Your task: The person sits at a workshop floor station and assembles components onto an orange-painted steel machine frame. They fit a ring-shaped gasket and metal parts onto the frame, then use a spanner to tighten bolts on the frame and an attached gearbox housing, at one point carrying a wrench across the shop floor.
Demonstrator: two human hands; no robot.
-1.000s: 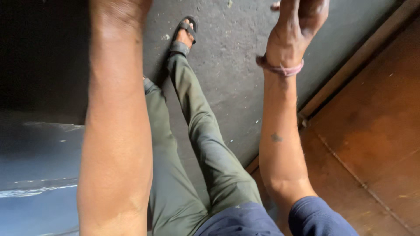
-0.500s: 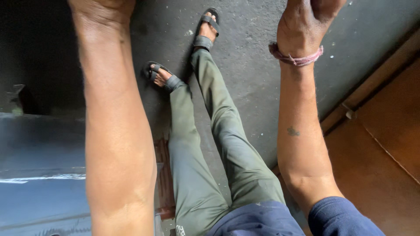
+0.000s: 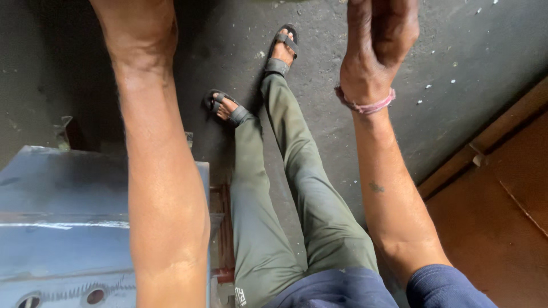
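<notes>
Grey concrete floor [image 3: 491, 51] fills my view, and since a second ago the camera has tipped so both sandalled feet show. Nearest, a grey steel block [image 3: 63, 228] sits left of my green trouser legs [image 3: 285, 217]; no labels or packages visible. Beyond it, my right hand [image 3: 379, 43] hangs with fingers loosely curled, holding nothing. My left hand [image 3: 142, 23] is cropped; its fingers I cannot tell.

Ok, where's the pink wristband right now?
In the head view the pink wristband sits upper right on the wrist just below the right hand, above the grey concrete floor and right of the green trousers.
</notes>
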